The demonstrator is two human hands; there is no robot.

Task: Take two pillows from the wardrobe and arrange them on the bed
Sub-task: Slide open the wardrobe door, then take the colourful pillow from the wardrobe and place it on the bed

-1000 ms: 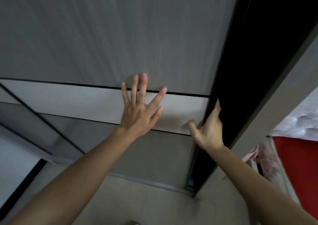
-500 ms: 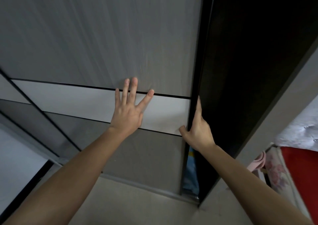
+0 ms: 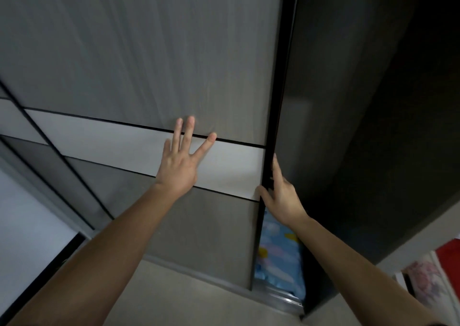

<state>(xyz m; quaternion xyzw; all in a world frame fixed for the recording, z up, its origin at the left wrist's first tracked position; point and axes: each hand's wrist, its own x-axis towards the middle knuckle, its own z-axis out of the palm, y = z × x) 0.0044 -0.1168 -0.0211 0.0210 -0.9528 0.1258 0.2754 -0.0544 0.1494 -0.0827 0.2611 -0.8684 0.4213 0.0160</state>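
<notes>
A grey wardrobe sliding door (image 3: 149, 64) with a pale band across it fills the view. My left hand (image 3: 180, 161) lies flat on the band, fingers spread. My right hand (image 3: 280, 193) grips the door's black right edge (image 3: 272, 131), fingers wrapped round it. The door stands partly slid to the left. In the gap at the bottom a blue patterned pillow or bedding (image 3: 278, 258) shows inside the dark wardrobe interior (image 3: 361, 126). The rest of the inside is too dark to make out.
The wardrobe's metal floor track (image 3: 281, 299) runs along the beige floor (image 3: 186, 298). At the lower right, past the wardrobe side, lie a red cover (image 3: 451, 258) and flowered fabric (image 3: 420, 281). A second door panel (image 3: 15, 126) sits at far left.
Both hands have slid the door to the left. The dark opening on the right has widened, and the blue patterned bedding at the bottom has come into sight.
</notes>
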